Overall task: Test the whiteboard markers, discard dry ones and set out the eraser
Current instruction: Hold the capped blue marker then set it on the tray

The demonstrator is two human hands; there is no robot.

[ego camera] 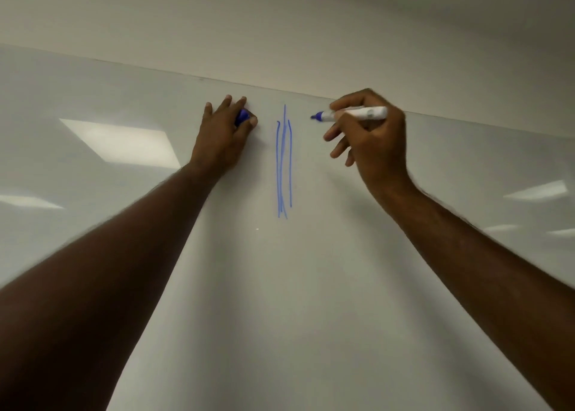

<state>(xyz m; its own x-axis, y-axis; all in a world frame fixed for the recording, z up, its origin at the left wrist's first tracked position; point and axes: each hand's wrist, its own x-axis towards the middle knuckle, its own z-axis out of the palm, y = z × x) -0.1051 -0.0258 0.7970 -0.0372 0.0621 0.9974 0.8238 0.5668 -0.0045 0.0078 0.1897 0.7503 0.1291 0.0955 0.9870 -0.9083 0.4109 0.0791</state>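
An uncapped blue whiteboard marker (354, 114) is gripped in the right hand (370, 137), its tip pointed left, just beside several vertical blue lines (283, 165) drawn on the whiteboard (311, 286); the blue marker cap (242, 117) is held by the curled fingers of the left hand (222, 137), which rests against the board left of the lines.

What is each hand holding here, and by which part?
Right hand grips the uncapped blue marker mid-barrel; left hand holds its blue cap between fingers.

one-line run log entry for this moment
right hand: holds uncapped blue marker | left hand: grips blue cap | whiteboard: blue test strokes
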